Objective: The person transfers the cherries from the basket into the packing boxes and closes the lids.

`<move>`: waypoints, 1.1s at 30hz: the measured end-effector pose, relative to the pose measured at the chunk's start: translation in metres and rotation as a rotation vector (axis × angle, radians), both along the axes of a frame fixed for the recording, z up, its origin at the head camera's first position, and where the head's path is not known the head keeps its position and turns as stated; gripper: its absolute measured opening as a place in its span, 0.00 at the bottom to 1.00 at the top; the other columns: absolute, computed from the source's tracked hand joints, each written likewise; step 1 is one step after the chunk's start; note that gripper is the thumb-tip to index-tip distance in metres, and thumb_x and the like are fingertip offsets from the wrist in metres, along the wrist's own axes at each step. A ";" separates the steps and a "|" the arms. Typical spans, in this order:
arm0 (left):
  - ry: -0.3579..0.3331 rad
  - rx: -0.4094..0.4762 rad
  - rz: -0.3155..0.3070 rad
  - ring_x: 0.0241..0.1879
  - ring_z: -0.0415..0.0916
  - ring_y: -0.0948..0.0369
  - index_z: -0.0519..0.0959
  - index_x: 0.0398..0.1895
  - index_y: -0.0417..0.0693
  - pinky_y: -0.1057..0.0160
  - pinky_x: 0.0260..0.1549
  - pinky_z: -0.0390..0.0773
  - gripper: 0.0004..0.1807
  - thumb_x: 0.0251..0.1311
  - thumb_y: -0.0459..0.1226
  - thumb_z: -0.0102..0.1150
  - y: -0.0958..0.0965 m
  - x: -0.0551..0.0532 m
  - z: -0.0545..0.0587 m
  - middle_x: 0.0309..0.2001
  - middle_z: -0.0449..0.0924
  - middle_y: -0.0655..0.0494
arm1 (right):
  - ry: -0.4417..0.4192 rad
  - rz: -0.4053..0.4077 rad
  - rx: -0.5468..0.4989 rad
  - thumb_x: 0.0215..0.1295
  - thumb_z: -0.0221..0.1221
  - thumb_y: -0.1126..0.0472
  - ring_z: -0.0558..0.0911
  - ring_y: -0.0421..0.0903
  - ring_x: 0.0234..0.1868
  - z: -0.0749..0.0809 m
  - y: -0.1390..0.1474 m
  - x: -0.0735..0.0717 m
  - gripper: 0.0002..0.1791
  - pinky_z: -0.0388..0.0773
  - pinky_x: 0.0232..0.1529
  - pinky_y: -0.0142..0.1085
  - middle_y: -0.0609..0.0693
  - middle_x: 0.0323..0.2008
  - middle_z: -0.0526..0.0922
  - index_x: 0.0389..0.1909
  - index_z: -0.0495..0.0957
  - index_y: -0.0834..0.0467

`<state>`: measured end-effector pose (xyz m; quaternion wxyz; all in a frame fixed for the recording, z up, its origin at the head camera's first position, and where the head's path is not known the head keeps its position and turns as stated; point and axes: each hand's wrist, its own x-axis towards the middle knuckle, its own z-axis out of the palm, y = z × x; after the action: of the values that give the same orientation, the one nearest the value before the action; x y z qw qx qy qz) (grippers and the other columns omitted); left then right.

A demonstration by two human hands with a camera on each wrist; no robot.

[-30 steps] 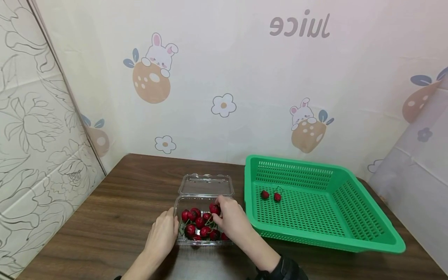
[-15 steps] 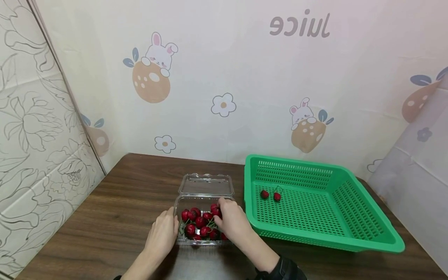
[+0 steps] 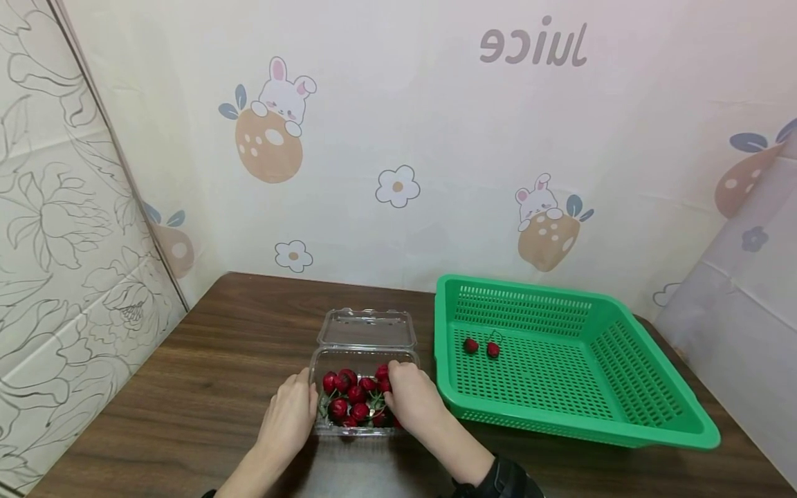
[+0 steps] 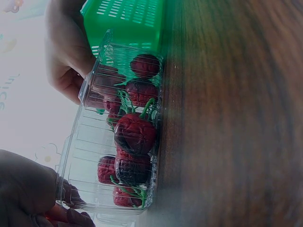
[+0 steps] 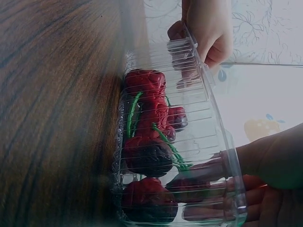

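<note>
A clear plastic clamshell box (image 3: pixel 367 431) lies with its lid (image 3: pixel 367 327) folded back, holding several dark red cherries (image 3: pixel 356 394) with green stems. My left hand (image 3: pixel 289 408) grips the box's left wall; in the right wrist view its fingers (image 5: pixel 182 61) reach over the rim to the inside. At the right side, my right hand (image 3: pixel 414 395) reaches down into the box, fingers bent among the cherries. Its fingers (image 5: pixel 203 213) show blurred through the plastic in the right wrist view. Whether they pinch a cherry is hidden by the hand and the wall.
A green perforated plastic basket (image 3: pixel 575 432) stands to the right of the box, near the right hand. Two cherries (image 3: pixel 471 346) lie at its left end. Beneath everything is a dark wooden table (image 3: pixel 187 387), with a printed curtain (image 3: pixel 398 104) behind it.
My right hand has moved slightly down and deeper into the box. Cherries near its fingers have shifted a little. The left hand has stayed on the box wall.
</note>
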<state>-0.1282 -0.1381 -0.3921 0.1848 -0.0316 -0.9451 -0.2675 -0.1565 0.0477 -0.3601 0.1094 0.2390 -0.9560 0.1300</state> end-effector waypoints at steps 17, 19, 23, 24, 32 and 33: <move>0.011 -0.005 -0.005 0.21 0.74 0.52 0.72 0.40 0.25 0.58 0.15 0.72 0.12 0.52 0.27 0.51 0.000 0.001 0.000 0.24 0.73 0.45 | -0.067 -0.023 0.044 0.43 0.65 0.66 0.76 0.45 0.15 0.004 -0.005 0.000 0.10 0.70 0.14 0.32 0.52 0.15 0.74 0.15 0.73 0.62; 0.016 -0.004 -0.006 0.20 0.74 0.53 0.72 0.40 0.26 0.58 0.15 0.71 0.12 0.52 0.27 0.52 0.000 0.001 -0.001 0.24 0.72 0.45 | -0.070 -0.020 0.045 0.43 0.65 0.65 0.75 0.44 0.15 0.004 -0.005 0.000 0.10 0.70 0.14 0.32 0.52 0.15 0.74 0.15 0.73 0.62; 0.016 -0.003 -0.005 0.19 0.73 0.55 0.73 0.37 0.27 0.60 0.13 0.70 0.10 0.52 0.27 0.51 0.000 0.000 -0.002 0.22 0.72 0.47 | -0.054 -0.007 0.053 0.43 0.66 0.65 0.75 0.45 0.15 0.004 -0.004 0.001 0.10 0.70 0.14 0.33 0.52 0.15 0.73 0.16 0.73 0.62; 0.017 -0.003 -0.005 0.19 0.73 0.55 0.73 0.36 0.28 0.60 0.13 0.70 0.09 0.52 0.27 0.51 0.000 0.000 -0.002 0.22 0.71 0.48 | -0.045 -0.004 0.057 0.43 0.66 0.65 0.75 0.45 0.15 0.004 -0.004 0.001 0.10 0.70 0.14 0.33 0.52 0.16 0.73 0.16 0.73 0.62; 0.015 -0.002 -0.003 0.19 0.72 0.55 0.72 0.34 0.30 0.60 0.12 0.69 0.07 0.52 0.27 0.50 0.000 0.000 -0.002 0.21 0.71 0.48 | -0.067 -0.007 0.037 0.45 0.65 0.64 0.73 0.43 0.15 0.008 0.000 0.004 0.09 0.68 0.14 0.31 0.52 0.17 0.72 0.19 0.73 0.63; 0.016 -0.002 -0.003 0.19 0.72 0.55 0.72 0.34 0.30 0.60 0.12 0.69 0.07 0.52 0.27 0.50 0.000 -0.001 -0.002 0.21 0.71 0.48 | -0.074 -0.008 0.036 0.45 0.65 0.64 0.73 0.42 0.15 0.009 0.001 0.005 0.09 0.68 0.14 0.31 0.51 0.17 0.72 0.20 0.73 0.63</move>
<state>-0.1288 -0.1379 -0.3937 0.1919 -0.0353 -0.9439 -0.2664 -0.1519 0.0485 -0.3515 0.0703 0.2320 -0.9626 0.1213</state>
